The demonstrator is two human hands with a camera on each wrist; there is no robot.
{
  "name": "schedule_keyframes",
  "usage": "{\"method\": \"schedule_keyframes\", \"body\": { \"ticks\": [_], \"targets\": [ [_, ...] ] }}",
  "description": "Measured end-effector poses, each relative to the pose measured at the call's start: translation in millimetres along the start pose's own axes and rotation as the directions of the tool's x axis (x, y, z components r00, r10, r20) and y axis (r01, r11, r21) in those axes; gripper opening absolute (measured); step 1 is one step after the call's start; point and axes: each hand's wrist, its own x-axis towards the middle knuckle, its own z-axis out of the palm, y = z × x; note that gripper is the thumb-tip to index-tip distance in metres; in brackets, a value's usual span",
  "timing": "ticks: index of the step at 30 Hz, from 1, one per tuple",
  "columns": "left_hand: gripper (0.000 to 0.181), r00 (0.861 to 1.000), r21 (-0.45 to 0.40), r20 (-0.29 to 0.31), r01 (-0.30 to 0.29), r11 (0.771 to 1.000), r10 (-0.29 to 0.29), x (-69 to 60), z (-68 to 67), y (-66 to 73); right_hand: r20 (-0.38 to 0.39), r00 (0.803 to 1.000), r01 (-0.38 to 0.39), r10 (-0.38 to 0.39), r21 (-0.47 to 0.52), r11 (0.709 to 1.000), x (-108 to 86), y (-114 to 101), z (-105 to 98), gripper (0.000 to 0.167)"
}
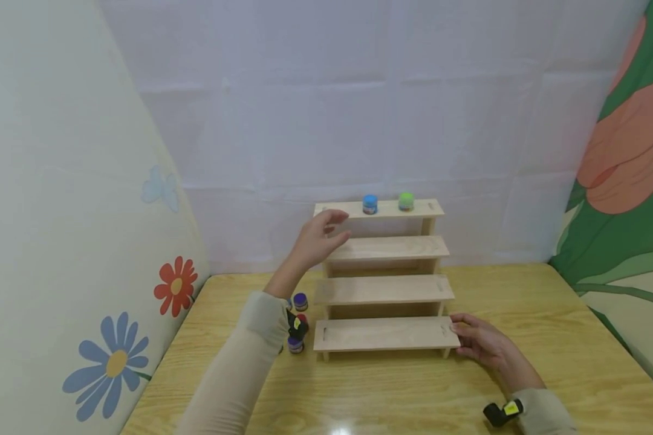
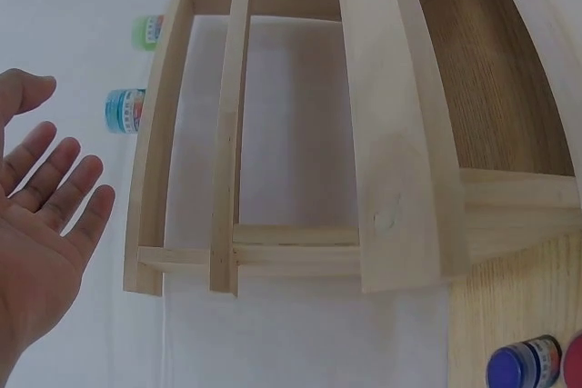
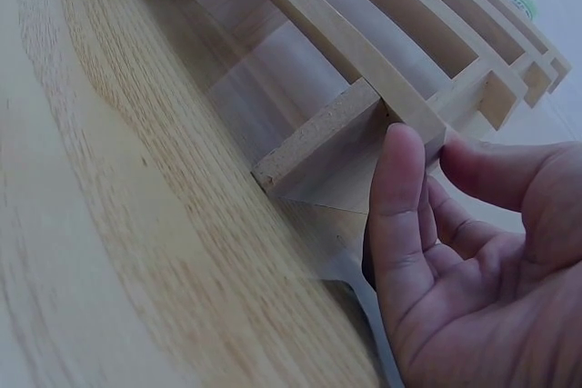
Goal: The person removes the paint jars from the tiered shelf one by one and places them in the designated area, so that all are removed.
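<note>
A four-tier wooden display rack (image 1: 383, 290) stands on the table. On its top tier sit a small jar with a blue lid (image 1: 370, 204) and one with a green lid (image 1: 406, 202). My left hand (image 1: 318, 238) hovers at the left end of the upper tiers, holding nothing; its fingers are spread and loosely bent, apart from both jars in the left wrist view (image 2: 45, 233). At the rack's lower right, my right hand (image 1: 487, 347) pinches the end of the lowest board between thumb and finger, plain in the right wrist view (image 3: 482, 261).
Several small jars stand left of the rack, among them two with purple lids (image 1: 300, 301) and one with a red lid (image 1: 302, 319); my left wrist and its camera partly hide the group. A white cloth (image 1: 326, 121) hangs behind the wooden table (image 1: 370, 393). Painted panels flank both sides.
</note>
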Motion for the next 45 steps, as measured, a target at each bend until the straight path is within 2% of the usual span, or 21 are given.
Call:
{"method": "schedule_keyframes", "body": {
  "ticks": [6,11,17,32,39,45],
  "targets": [
    [0.041,1.000,0.012,-0.018,-0.002,1.000,0.002,4.5,2.6,1.9,-0.005,1.000,-0.002,0.002,0.001,1.000,-0.4,0.4,0.9,0.015],
    [0.041,0.999,-0.018,-0.039,0.008,1.000,-0.009,10.2,5.6,3.9,-0.023,1.000,-0.007,0.007,-0.005,1.000,-0.8,0.7,1.4,0.018],
    [0.041,0.998,-0.031,-0.064,0.024,0.999,-0.026,22.6,11.4,4.7,-0.019,1.000,-0.007,0.007,0.007,1.000,-2.2,0.3,2.2,0.019],
    [0.047,0.995,-0.073,-0.078,0.052,0.996,-0.058,51.2,22.0,8.6,-0.026,1.000,-0.008,0.008,0.007,1.000,-3.2,1.8,2.0,0.019],
    [0.048,0.991,-0.047,-0.090,0.095,0.994,-0.099,60.6,22.6,11.9,-0.018,1.000,-0.006,0.006,0.013,1.000,-3.3,1.3,4.5,0.017],
    [0.051,0.989,-0.049,-0.077,0.123,0.991,-0.127,67.9,22.9,8.7,0.012,1.000,0.015,-0.015,0.028,1.000,-3.3,2.3,6.7,0.015]
  ]
}}
